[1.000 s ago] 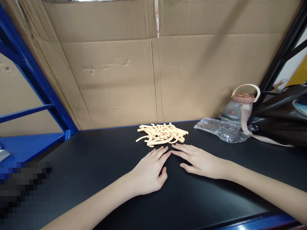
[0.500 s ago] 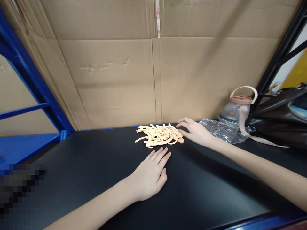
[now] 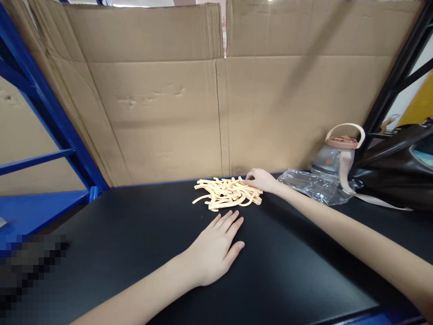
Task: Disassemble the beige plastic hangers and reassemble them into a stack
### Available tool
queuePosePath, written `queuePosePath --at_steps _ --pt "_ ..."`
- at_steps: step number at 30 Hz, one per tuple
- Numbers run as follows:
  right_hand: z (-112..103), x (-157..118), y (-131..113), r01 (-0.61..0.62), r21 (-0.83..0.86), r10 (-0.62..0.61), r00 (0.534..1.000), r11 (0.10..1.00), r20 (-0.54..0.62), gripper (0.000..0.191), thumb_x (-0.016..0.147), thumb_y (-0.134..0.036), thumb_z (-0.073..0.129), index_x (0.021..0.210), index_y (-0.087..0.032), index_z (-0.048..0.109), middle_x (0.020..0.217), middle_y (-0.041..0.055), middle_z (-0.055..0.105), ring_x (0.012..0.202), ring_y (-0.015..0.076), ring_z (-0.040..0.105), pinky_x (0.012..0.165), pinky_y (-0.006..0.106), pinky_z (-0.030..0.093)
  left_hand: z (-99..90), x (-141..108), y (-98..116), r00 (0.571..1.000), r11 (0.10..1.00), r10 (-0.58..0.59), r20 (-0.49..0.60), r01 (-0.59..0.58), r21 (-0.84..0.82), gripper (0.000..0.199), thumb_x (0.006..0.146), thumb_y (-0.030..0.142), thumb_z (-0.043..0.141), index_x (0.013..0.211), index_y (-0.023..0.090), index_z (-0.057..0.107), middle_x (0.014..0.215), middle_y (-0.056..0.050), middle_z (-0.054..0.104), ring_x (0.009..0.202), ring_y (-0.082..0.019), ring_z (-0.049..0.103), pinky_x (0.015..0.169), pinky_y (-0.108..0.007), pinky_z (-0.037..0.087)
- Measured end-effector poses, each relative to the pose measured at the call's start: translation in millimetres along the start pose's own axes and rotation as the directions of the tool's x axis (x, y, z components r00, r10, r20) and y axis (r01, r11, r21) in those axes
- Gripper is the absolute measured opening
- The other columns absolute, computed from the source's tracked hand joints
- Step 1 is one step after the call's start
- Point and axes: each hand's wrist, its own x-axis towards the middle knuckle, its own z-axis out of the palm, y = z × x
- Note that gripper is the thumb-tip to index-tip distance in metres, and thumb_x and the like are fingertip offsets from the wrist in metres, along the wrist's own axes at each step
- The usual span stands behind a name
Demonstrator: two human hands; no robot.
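In the head view, a tangled pile of pale-yellow curved strips (image 3: 225,194) lies on the black tabletop (image 3: 135,253), its far right edge partly hidden by the right hand (image 3: 260,179), whose fingers are curled, their grip impossible to tell. The left hand (image 3: 214,250) rests just nearer, fingers slightly spread; crinkled clear plastic (image 3: 311,184) and a transparent pink-lidded bottle (image 3: 327,159) sit to the right.

We look from the person's head, through one camera facing forward and down over the black tabletop (image 3: 135,243) to the cardboard wall (image 3: 155,122) behind it. We are close, with both forearms (image 3: 152,293) stretching away from us and the left hand (image 3: 213,250) nearer than the right hand (image 3: 263,181).
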Motion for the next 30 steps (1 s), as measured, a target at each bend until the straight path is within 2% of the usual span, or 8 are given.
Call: queuePosePath --at_steps 5,10,11,13,15,20,25,30 --pt "-14.3 -5.7 -13.3 -0.034 0.233 0.064 0.99 0.972 -0.122 0.02 0.075 -0.037 0.063 0.077 -0.017 0.069 0.071 0.0041 0.064 0.07 0.0188 0.058 0.065 0.029 0.041 1.2 1.3 -0.5 1.0 1.0 0.01 -0.024 -0.01 0.003 0.055 0.096 0.043 0.027 0.143 0.014 0.031 0.151 -0.012 0.025 0.14 -0.025 0.019 0.114 -0.047 0.021" --pt "-39.3 -43.6 -42.5 -0.012 0.503 0.089 0.988 0.864 -0.128 0.03 0.085 -0.045 0.049 0.09 -0.016 0.058 0.068 0.0027 0.064 0.062 0.0147 0.059 0.061 0.027 0.045 3.6 1.4 -2.0 1.0 1.0 0.002 -0.015 -0.003 -0.028 0.057 0.096 0.044 0.029 0.144 0.013 0.03 0.152 -0.012 0.024 0.141 -0.026 0.018 0.114 -0.049 0.019" --pt "-42.0 -54.2 -47.7 -0.007 0.571 0.085 0.99 0.821 -0.111 0.028 0.086 -0.044 0.048 0.088 -0.017 0.056 0.073 0.0038 0.066 0.066 0.0148 0.062 0.065 0.027 0.048 3.8 1.7 -2.5 1.0 0.998 -0.004 -0.021 0.003 -0.055 0.057 0.095 0.045 0.03 0.143 0.014 0.032 0.152 -0.012 0.025 0.141 -0.026 0.019 0.114 -0.049 0.019" --pt "-44.2 -75.2 -55.8 -0.004 0.828 0.085 0.995 0.561 -0.053 0.025 0.084 -0.041 0.053 0.087 -0.017 0.057 0.083 0.0067 0.068 0.078 0.0167 0.064 0.076 0.03 0.049 3.5 2.6 -3.5 0.997 0.987 -0.039 -0.062 0.029 -0.158 0.055 0.094 0.047 0.032 0.14 0.016 0.039 0.149 -0.011 0.032 0.139 -0.027 0.024 0.113 -0.049 0.02" --pt "-42.8 -92.5 -61.6 -0.002 0.896 0.071 0.997 0.444 -0.032 0.024 0.085 -0.041 0.054 0.085 -0.017 0.058 0.082 0.006 0.068 0.077 0.016 0.064 0.076 0.03 0.049 2.1 4.0 -4.2 0.98 0.941 -0.114 -0.161 0.055 -0.333 0.05 0.095 0.047 0.03 0.132 0.018 0.048 0.143 -0.009 0.044 0.134 -0.025 0.036 0.112 -0.044 0.025" --pt "-33.3 -112.7 -74.4 0.026 0.867 -0.117 0.992 0.497 0.037 0.014 0.084 -0.031 0.061 0.086 -0.019 0.054 0.08 0.0038 0.069 0.07 0.0137 0.062 0.063 0.026 0.048 -3.9 6.9 -3.9 0.92 0.779 -0.2 -0.338 -0.06 -0.624 0.037 0.096 0.043 0.034 0.108 0.022 0.062 0.116 -0.004 0.064 0.109 -0.02 0.056 0.097 -0.032 0.039" --pt "-27.2 -119.1 -84.5 0.082 0.815 -0.114 0.993 0.573 -0.019 0.015 0.089 -0.032 0.056 0.091 -0.023 0.044 0.085 0.002 0.069 0.078 0.0144 0.063 0.065 0.026 0.047 -5.0 5.9 -1.1 0.954 0.825 -0.145 -0.261 -0.029 -0.564 0.039 0.095 0.041 0.038 0.075 0.019 0.062 0.073 0.0 0.063 0.074 -0.015 0.057 0.07 -0.025 0.04" --pt "-26.7 -121.5 -86.7 0.091 0.807 -0.056 0.996 0.584 -0.072 0.022 0.089 -0.033 0.056 0.104 -0.023 0.043 0.083 0.0005 0.068 0.076 0.0139 0.061 0.066 0.026 0.047 -1.9 3.5 -0.4 0.953 0.855 -0.1 -0.286 -0.064 -0.514 0.043 0.097 0.037 0.031 0.065 0.018 0.052 0.065 0.002 0.05 0.066 -0.012 0.05 0.064 -0.023 0.036"
